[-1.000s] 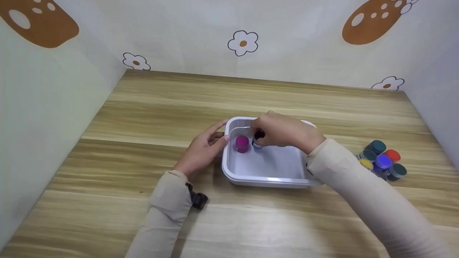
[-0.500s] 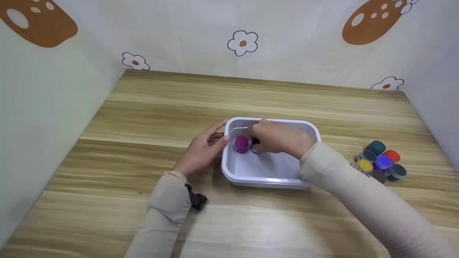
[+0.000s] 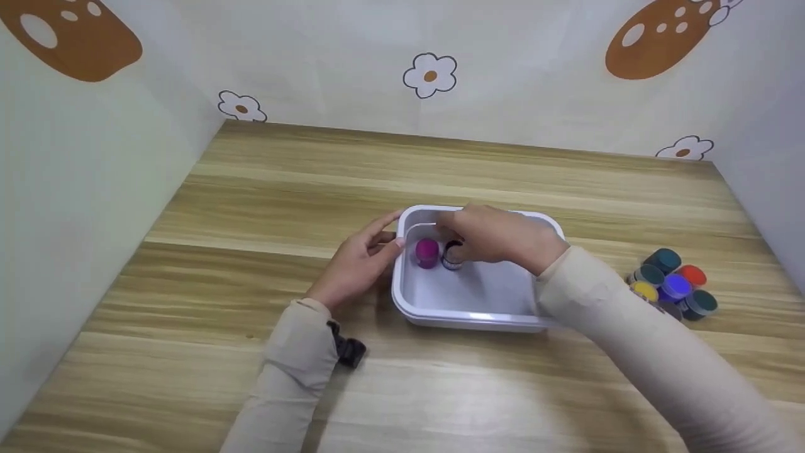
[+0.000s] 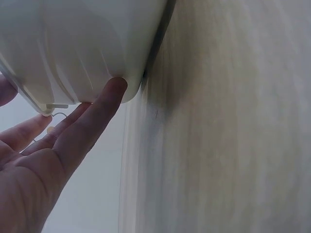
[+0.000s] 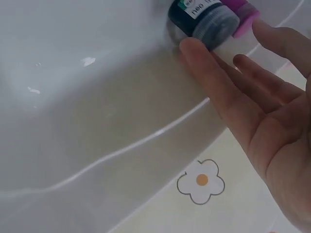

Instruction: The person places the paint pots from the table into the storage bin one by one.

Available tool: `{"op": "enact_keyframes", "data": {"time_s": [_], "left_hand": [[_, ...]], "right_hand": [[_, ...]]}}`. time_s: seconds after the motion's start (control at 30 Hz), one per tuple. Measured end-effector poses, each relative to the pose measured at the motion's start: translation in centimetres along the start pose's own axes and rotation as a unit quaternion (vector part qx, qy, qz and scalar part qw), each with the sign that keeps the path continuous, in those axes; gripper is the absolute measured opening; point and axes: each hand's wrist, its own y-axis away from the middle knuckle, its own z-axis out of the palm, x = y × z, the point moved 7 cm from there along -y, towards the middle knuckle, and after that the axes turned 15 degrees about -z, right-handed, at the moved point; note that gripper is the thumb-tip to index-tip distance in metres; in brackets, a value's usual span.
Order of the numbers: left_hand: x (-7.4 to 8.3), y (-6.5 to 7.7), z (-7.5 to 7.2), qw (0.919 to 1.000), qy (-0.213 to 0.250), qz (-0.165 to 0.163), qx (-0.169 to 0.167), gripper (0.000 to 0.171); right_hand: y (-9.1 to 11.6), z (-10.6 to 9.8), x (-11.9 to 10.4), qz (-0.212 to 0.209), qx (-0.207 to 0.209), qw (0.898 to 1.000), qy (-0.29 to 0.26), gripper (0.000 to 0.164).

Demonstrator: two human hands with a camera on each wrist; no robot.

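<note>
A pale plastic tub [image 3: 484,316] stands on the wooden table. My left hand [image 3: 352,264] rests at its left side, thumb tip on the rim. In the left wrist view the fingers [image 4: 92,119] lie fairly straight along the outer wall. Inside the tub, a magenta paint jar [image 3: 427,253] stands upright near the left end. Beside it is a dark paint jar [image 5: 206,22] with a white label. My right hand [image 3: 497,233] reaches over this dark jar, fingers spread loosely around its lid, one fingertip right at the lid's edge and the thumb apart from it.
Several paint jars stand in a cluster on the table right of the tub, including a red one [image 3: 693,275], a blue one [image 3: 676,287] and a yellow one [image 3: 644,291]. My right sleeve [image 3: 635,327] partly overlaps them. Patterned walls [image 3: 314,69] enclose the table.
The right hand has loosened from the dark jar, which now stands in the tub beside the magenta one. The left hand stays at the tub's side.
</note>
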Motion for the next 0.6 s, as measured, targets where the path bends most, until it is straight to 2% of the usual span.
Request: {"op": "enact_keyframes", "data": {"time_s": [0.1, 0.3, 0.47, 0.6], "left_hand": [[0.0, 0.0, -0.1, 1.0, -0.003, -0.002, 0.0, 0.055], [0.1, -0.1, 0.1, 1.0, -0.003, -0.002, -0.005, 0.055], [0.0, -0.1, -0.1, 1.0, 0.006, 0.002, -0.001, 0.055], [-0.2, 0.0, -0.2, 0.9997, 0.021, -0.005, -0.006, 0.055]], "right_hand": [[0.8, -1.3, -0.3, -0.018, 0.024, 1.0, -0.005, 0.028], [4.2, -5.3, 0.1, 0.004, 0.082, 0.995, -0.057, 0.033], [8.3, -8.3, 0.9, 0.025, 0.156, 0.986, -0.056, 0.03], [12.3, -9.2, 2.7, 0.064, 0.209, 0.975, -0.048, 0.029]]}}
